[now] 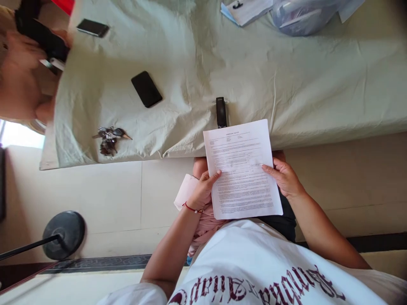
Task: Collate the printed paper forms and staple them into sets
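Observation:
A printed sheet of paper (242, 169) is held up over my lap, in front of the table edge. My left hand (203, 190) grips its left edge, thumb on the printed face, with a red thread around the wrist. My right hand (284, 177) grips the right edge the same way. A black stapler (221, 112) lies on the pale green tablecloth (286, 84) just beyond the top of the sheet.
A black phone (146, 89) and a bunch of keys (110, 138) lie on the cloth at left, another phone (93, 27) farther back. Papers (246, 9) and a plastic bag (302, 17) sit at the far edge. Another person (22, 72) is at left. A round stand base (63, 234) rests on the floor.

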`<state>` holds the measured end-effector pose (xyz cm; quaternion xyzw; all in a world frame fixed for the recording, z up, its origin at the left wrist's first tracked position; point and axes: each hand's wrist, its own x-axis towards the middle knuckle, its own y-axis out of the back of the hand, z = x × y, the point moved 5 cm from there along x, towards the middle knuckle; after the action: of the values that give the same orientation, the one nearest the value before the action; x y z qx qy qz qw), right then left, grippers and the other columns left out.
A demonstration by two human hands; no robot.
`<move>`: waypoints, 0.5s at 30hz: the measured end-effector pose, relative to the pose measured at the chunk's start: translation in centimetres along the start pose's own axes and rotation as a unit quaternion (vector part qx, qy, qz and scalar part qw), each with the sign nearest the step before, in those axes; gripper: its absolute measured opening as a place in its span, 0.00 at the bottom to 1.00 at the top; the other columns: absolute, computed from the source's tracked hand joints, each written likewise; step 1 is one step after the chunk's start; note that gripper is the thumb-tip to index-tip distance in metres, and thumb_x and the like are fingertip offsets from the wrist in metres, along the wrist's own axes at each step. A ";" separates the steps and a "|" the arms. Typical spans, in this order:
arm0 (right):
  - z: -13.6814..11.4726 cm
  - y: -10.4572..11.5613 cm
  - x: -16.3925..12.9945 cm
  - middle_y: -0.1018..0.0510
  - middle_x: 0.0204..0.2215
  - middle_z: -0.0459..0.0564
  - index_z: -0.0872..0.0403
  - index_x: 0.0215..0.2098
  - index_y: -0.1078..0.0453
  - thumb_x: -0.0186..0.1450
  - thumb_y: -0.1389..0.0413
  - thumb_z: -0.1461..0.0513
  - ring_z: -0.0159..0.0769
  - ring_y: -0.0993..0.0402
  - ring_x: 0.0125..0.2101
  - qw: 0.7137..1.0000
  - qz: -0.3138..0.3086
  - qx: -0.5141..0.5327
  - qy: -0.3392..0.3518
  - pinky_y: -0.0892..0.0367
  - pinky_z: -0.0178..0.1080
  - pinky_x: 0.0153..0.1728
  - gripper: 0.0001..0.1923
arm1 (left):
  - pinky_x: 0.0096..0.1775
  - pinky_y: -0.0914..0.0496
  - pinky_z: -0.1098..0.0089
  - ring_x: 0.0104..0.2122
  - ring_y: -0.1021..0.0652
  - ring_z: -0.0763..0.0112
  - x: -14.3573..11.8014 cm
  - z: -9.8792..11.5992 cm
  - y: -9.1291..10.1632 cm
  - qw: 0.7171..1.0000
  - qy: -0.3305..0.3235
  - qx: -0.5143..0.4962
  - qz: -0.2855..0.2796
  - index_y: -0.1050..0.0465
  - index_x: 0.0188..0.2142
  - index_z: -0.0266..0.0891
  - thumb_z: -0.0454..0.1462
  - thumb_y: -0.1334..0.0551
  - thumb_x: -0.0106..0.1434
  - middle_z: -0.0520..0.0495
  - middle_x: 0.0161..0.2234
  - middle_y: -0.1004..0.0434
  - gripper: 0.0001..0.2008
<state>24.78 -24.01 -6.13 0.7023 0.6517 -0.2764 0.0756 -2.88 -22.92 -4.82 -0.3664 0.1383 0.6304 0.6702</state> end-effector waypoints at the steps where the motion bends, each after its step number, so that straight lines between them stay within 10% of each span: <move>1: -0.3 0.0 -0.1 0.09 0.48 0.47 0.44 0.50 0.13 0.56 0.20 0.43 0.48 0.12 0.48 1.000 0.003 -0.008 0.015 0.22 0.55 0.63 0.28 | 0.49 0.17 0.52 0.44 0.11 0.46 0.3 0.0 0.2 1.000 0.001 -0.014 0.006 0.12 0.42 0.36 0.55 0.14 0.48 0.38 0.41 0.08 0.31; 15: 1.1 1.6 0.8 0.09 0.50 0.47 0.43 0.51 0.19 0.52 0.19 0.43 0.55 0.13 0.54 0.995 0.097 -0.004 0.037 0.21 0.58 0.64 0.34 | 0.47 0.18 0.57 0.40 0.12 0.54 0.6 -0.9 -0.4 0.999 -0.044 0.001 0.019 0.11 0.44 0.39 0.57 0.14 0.49 0.42 0.42 0.08 0.32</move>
<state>26.01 -24.08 -7.82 0.7715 0.5842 -0.2387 0.0810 -2.12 -23.02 -5.73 -0.3352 0.1162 0.6584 0.6638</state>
